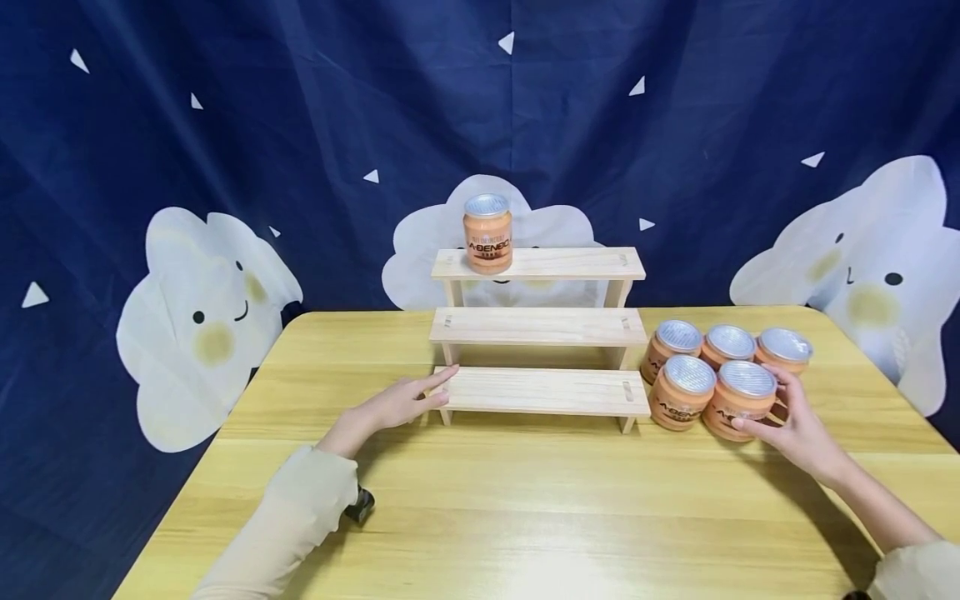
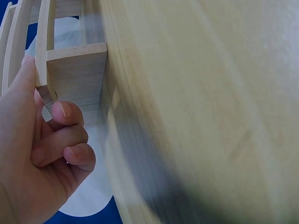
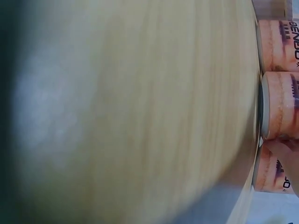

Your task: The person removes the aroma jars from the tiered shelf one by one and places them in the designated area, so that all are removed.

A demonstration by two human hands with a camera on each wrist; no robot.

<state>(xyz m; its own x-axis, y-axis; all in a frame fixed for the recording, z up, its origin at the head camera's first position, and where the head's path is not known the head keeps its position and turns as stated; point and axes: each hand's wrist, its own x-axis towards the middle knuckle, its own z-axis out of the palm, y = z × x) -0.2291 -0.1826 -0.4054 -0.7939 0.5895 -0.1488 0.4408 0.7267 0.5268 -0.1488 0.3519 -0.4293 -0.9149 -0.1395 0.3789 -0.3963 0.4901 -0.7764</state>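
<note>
My left hand (image 1: pixel 401 402) pinches the left end of the lowest board of a three-tier wooden display shelf (image 1: pixel 540 392). In the left wrist view, that hand's other fingers (image 2: pixel 60 144) curl below the board end (image 2: pixel 44 60). At the right, my right hand (image 1: pixel 802 433) grips an orange can (image 1: pixel 735 412) with a silver ribbed lid, the front right one of a cluster. Its thumb lies across the can's front, while the other fingers reach round the right side. In the right wrist view, the held can (image 3: pixel 282 105) stands between two others, mostly cut off by the frame edge.
One orange can (image 1: pixel 489 242) stands on the top tier, towards the left. Several more cans (image 1: pixel 678 400) crowd beside the shelf's right end, close against the held one. A wooden table (image 1: pixel 480 500) carries everything, with a dark blue cloud-print curtain (image 1: pixel 315 125) behind it.
</note>
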